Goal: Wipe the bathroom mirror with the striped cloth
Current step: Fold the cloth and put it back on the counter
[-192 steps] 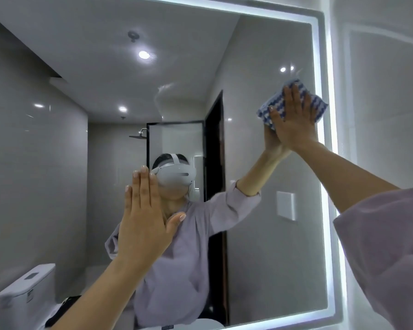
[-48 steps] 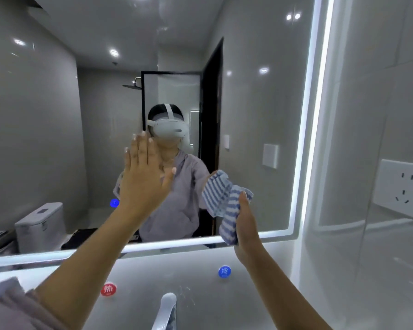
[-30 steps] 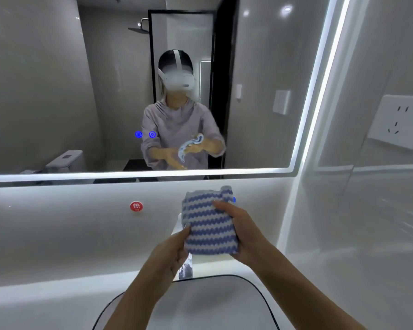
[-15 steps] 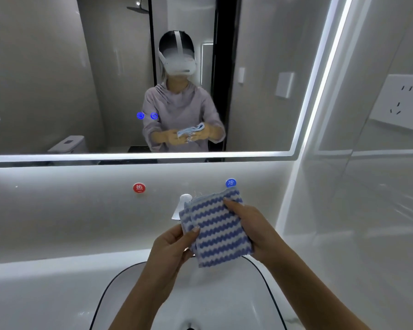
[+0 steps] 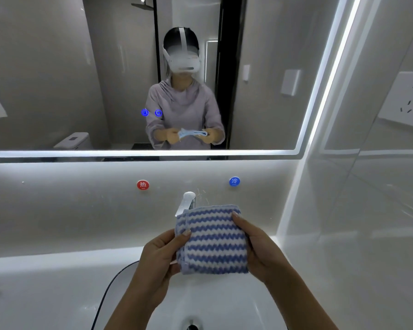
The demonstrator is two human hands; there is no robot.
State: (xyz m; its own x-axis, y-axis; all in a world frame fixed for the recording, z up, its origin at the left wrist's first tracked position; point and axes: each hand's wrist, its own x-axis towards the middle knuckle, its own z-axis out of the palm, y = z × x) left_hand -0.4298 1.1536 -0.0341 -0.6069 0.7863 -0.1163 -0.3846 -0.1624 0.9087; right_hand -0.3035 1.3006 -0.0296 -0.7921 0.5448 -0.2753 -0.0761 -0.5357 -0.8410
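A red round marker (image 5: 142,185) bearing the character "热" and a blue one (image 5: 234,181) reading "冷" sit on the wall panel above and beyond the hands, the red up to the left, the blue above the right hand. Two small blue glowing icons (image 5: 151,112), too small to read, show on the bathroom mirror (image 5: 57,79) farther above. The left hand (image 5: 159,258) and the right hand (image 5: 255,246) each grip one side of the folded striped cloth (image 5: 214,241), thumbs curled onto its blue-and-white zigzag face, fingers beneath it. The cloth is held between the two hands, clear of the mirror, over the white sink (image 5: 224,303), whose basin shows only a drain (image 5: 191,327). A chrome faucet (image 5: 186,202) rises just behind the cloth's upper edge. A white wall socket (image 5: 407,101) is mounted well up and to the right of the right hand.
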